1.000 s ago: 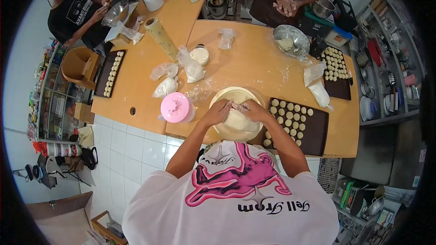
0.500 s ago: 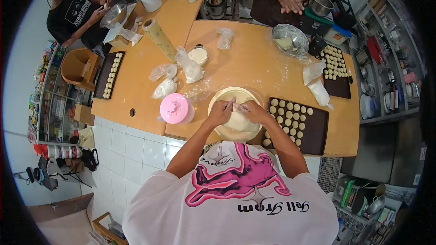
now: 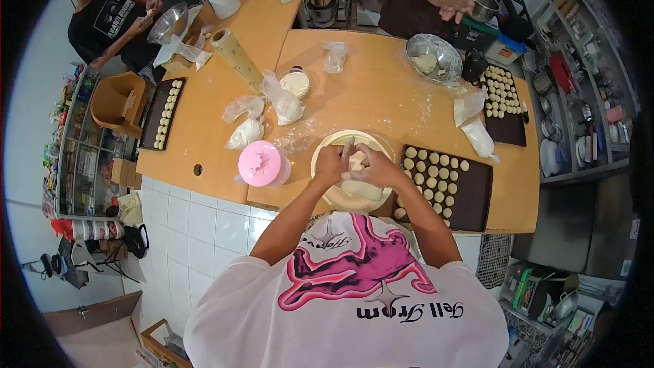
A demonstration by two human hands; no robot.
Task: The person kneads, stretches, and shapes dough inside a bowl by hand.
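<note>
Over a pale round bowl (image 3: 319, 158), my left hand (image 3: 332, 165) and my right hand (image 3: 379, 169) meet with curled fingers. Between them is a small piece of dough (image 3: 357, 161), which both hands grip. The larger mass of dough (image 3: 361, 191) lies in the bowl below, partly hidden by my hands. Just right of the bowl, a dark baking tray (image 3: 470, 197) carries rows of small dough balls (image 3: 433, 172). A container with a pink lid (image 3: 260, 163) stands to the left of the bowl.
Bags of white powder (image 3: 287, 106) and a film roll (image 3: 236, 60) lie left of centre. A metal bowl with dough (image 3: 434, 58) and another tray (image 3: 505, 133) stand at the far right. Two co-workers are across the table, one with a hand (image 3: 453, 4) near that bowl.
My hands have turned inward, and a rounded piece of dough now shows between them above the mass. The co-worker's hands at the top right have shifted slightly right.
</note>
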